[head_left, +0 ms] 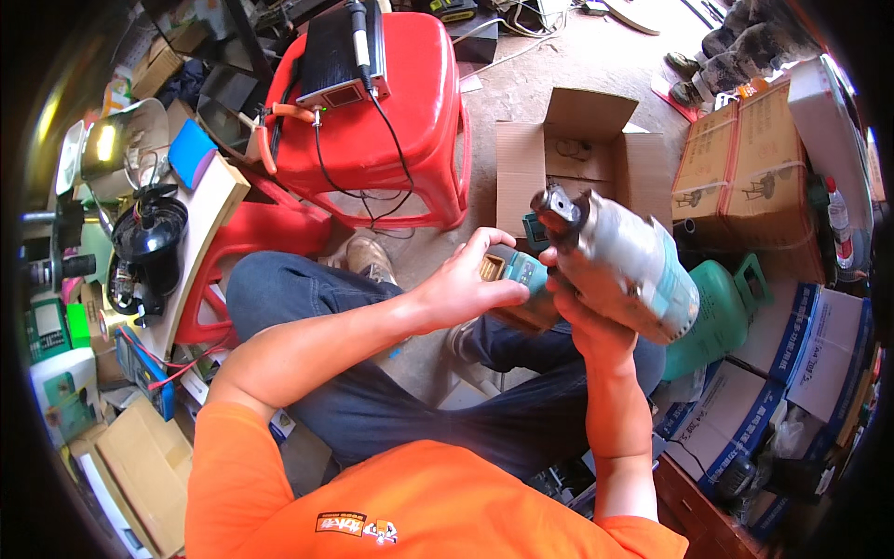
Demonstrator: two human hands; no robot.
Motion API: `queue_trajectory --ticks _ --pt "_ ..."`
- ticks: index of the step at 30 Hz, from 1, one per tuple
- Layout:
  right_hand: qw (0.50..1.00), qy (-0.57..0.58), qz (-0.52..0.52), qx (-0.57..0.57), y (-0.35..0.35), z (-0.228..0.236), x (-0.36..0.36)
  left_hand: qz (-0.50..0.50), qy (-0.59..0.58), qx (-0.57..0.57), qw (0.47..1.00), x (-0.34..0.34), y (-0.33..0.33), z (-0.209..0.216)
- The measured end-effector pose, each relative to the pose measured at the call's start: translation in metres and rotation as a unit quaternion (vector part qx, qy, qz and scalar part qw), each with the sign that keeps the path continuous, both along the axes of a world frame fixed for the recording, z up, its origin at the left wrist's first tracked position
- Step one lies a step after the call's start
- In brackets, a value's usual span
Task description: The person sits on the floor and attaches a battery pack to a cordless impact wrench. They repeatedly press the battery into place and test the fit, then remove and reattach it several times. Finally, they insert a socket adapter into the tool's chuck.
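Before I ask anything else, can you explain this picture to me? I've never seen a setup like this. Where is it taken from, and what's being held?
There's no machine doing the work here, just a person's bare hands. The single picture comes from a wide fisheye camera on the person's head, looking down, so edges bend and the forearms come in from below.

The right hand grips a worn grey-and-teal power tool. The left hand holds a teal block, perhaps its battery; whether the two are joined is hard to tell.

Ahead, a red stool carries a black box-shaped device and an orange-handled hand tool. To its right, an open cardboard box sits on the floor.
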State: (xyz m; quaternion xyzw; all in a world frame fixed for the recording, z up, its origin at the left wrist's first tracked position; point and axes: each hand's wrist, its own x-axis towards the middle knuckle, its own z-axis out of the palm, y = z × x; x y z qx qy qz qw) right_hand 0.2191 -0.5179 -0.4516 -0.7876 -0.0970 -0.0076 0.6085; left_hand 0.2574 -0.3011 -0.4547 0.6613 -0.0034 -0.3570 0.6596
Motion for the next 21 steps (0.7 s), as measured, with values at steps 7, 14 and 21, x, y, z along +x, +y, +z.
queue_trajectory --ticks 7,14,21 --pt "0.971 0.084 0.043 0.22 -0.004 -0.012 -0.011 0.03 -0.086 -0.007 0.996 0.003 0.001 -0.015" --pt "0.986 0.056 0.044 0.15 -0.005 -0.012 -0.003 0.03 -0.096 0.034 0.994 0.005 0.0 -0.01" --pt "0.99 0.053 0.039 0.125 -0.012 -0.001 0.004 0.02 -0.192 0.074 0.978 -0.001 -0.002 -0.012"
